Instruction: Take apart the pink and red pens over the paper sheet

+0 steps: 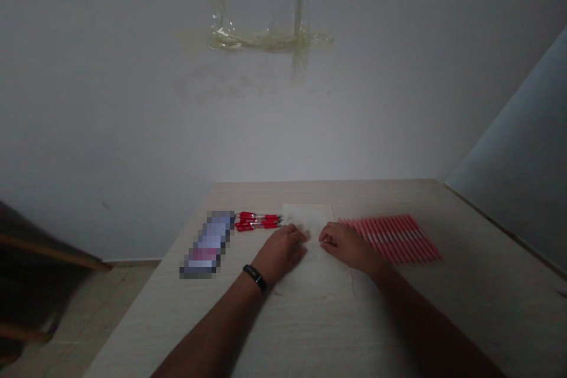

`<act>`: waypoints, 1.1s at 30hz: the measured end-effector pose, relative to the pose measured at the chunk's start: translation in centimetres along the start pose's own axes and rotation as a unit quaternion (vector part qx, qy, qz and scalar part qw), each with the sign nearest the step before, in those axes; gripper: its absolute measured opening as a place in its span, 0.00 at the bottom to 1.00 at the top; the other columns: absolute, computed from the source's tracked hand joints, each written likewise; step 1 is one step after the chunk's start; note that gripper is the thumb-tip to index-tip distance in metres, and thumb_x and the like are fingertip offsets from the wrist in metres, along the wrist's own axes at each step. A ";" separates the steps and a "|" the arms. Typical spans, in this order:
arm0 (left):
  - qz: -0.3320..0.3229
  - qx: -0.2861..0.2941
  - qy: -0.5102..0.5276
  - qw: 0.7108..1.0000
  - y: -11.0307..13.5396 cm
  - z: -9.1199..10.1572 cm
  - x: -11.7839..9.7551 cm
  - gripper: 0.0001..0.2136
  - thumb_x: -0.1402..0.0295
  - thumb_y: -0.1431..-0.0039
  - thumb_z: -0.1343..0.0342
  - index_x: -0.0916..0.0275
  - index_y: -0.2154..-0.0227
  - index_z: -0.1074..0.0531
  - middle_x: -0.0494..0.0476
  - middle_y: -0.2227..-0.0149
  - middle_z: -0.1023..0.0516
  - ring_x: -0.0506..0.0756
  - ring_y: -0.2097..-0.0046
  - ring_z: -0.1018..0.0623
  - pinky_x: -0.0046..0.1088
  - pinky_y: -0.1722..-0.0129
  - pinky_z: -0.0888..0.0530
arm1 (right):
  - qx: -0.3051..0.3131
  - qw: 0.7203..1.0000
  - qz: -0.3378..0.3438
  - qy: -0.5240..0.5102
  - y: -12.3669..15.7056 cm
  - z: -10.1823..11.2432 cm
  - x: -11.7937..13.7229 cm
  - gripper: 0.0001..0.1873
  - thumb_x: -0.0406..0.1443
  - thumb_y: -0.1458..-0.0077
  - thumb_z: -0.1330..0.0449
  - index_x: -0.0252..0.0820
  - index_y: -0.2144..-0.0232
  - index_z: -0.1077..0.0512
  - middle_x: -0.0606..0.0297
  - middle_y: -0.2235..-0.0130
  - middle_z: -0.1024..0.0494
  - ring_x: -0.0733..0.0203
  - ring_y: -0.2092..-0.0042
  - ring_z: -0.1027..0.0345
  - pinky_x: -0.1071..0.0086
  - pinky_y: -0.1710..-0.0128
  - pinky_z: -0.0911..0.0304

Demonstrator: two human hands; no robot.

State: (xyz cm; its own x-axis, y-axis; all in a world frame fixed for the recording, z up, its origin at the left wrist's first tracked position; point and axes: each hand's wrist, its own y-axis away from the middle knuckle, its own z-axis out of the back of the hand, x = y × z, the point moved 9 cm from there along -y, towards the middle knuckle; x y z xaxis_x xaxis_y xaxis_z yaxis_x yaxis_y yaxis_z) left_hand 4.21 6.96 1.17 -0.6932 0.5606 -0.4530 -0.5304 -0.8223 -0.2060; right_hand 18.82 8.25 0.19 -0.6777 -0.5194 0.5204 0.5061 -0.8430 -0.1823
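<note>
My left hand [281,251] and my right hand [348,246] rest palm down on a thin white sheet of paper [315,274], fingertips facing each other a little apart. Their fingers are bunched, and I cannot tell whether they pinch the sheet. A black wristband [255,277] circles my left wrist. Several red pens [258,221] lie together beyond my left hand. Several red-and-white striped straws [390,239] lie side by side in a fan to the right of my right hand. A pixelated flat object [208,245] lies further left, its details hidden.
The pale wood-grain table [398,201] meets a grey wall at its far edge, with strips of old tape [270,41] on the wall. A dark, blurred piece of furniture [26,271] stands at lower left, over a pale floor.
</note>
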 end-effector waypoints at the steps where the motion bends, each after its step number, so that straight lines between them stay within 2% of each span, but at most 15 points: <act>1: 0.008 -0.005 -0.006 1.000 0.0 0.2 0.3 0.09 0.69 0.41 0.41 0.58 0.57 0.24 0.59 0.55 0.25 0.57 0.53 0.25 0.34 0.50 0.28 | -0.003 1.000 -0.002 -0.006 0.1 0.1 -0.2 0.04 0.30 0.42 0.40 0.40 0.64 0.26 0.64 0.65 0.24 0.62 0.64 0.31 0.71 0.62 0.40; 4: 0.054 -0.037 -0.029 0.997 0.2 1.2 2.1 0.10 0.70 0.40 0.43 0.59 0.56 0.24 0.60 0.54 0.25 0.58 0.51 0.25 0.34 0.48 0.29 | -0.003 1.000 0.001 -0.015 0.2 0.5 -0.5 0.05 0.30 0.44 0.40 0.40 0.64 0.26 0.65 0.66 0.24 0.63 0.65 0.31 0.72 0.65 0.41; 7: 0.118 -0.074 -0.074 0.987 0.6 2.6 4.3 0.10 0.70 0.41 0.42 0.60 0.56 0.24 0.61 0.52 0.26 0.59 0.49 0.26 0.36 0.45 0.31 | 0.025 0.999 0.025 -0.022 0.4 0.5 -0.2 0.06 0.29 0.46 0.40 0.40 0.64 0.25 0.65 0.67 0.24 0.63 0.66 0.31 0.73 0.66 0.42; 12: 0.184 -0.073 -0.121 0.973 1.1 3.5 6.4 0.09 0.70 0.40 0.43 0.62 0.58 0.23 0.62 0.53 0.26 0.58 0.52 0.25 0.33 0.50 0.29 | 0.068 0.996 0.022 -0.045 0.9 0.3 -0.3 0.05 0.31 0.45 0.39 0.40 0.64 0.25 0.66 0.69 0.24 0.64 0.68 0.31 0.74 0.69 0.43; 20: 0.191 -0.066 -0.154 0.967 1.0 3.6 6.5 0.09 0.69 0.40 0.44 0.62 0.58 0.23 0.63 0.54 0.25 0.59 0.52 0.26 0.33 0.49 0.31 | 0.098 0.991 0.006 -0.093 0.9 -0.4 -0.4 0.05 0.34 0.44 0.40 0.40 0.65 0.24 0.68 0.73 0.24 0.65 0.72 0.31 0.76 0.73 0.44; 33: 0.180 -0.061 -0.161 0.968 0.8 4.1 6.3 0.07 0.69 0.40 0.42 0.62 0.61 0.22 0.61 0.56 0.24 0.59 0.53 0.25 0.34 0.51 0.31 | 0.088 0.994 0.003 -0.064 1.1 0.4 -0.1 0.07 0.36 0.42 0.41 0.40 0.67 0.24 0.69 0.75 0.26 0.67 0.74 0.34 0.75 0.74 0.47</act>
State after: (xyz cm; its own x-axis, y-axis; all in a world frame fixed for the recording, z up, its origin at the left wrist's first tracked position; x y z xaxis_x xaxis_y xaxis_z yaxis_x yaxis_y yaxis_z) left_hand -2.56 10.17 1.71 -0.9493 0.2202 -0.2245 -0.1776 -0.9646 -0.1951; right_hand 19.67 7.45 0.25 -0.6057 -0.4933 0.6243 0.6041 -0.7957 -0.0427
